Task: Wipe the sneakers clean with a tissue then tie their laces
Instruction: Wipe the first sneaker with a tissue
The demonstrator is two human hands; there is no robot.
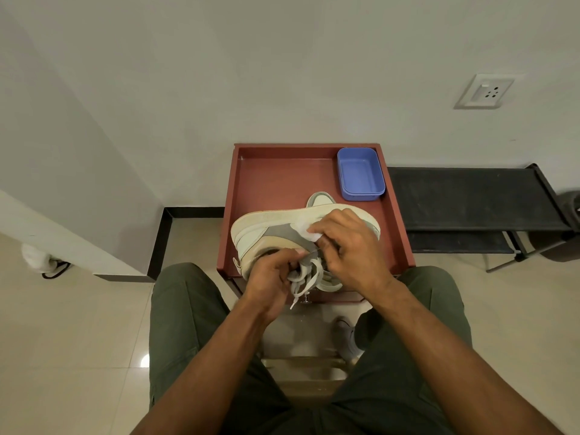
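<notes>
**Sneaker on its side, tissue at the sole**

The sneaker (282, 233) lies on its side at the tray's (398, 221) near edge, sole toward 12 o'clock. The right hand (348, 246) pinches a tissue (306, 229) against the midsole. The left hand (270, 277), at 7 o'clock of the shoe, curls round the laces (306, 277) and collar. A second sneaker (321, 200) peeks out behind; a blue tub (361, 174) sits at 1 o'clock.

Likely risks: the shoe overhangs the tray edge, so a hard wipe could tip it off, and bunched laces may snag under the fingers.
</notes>
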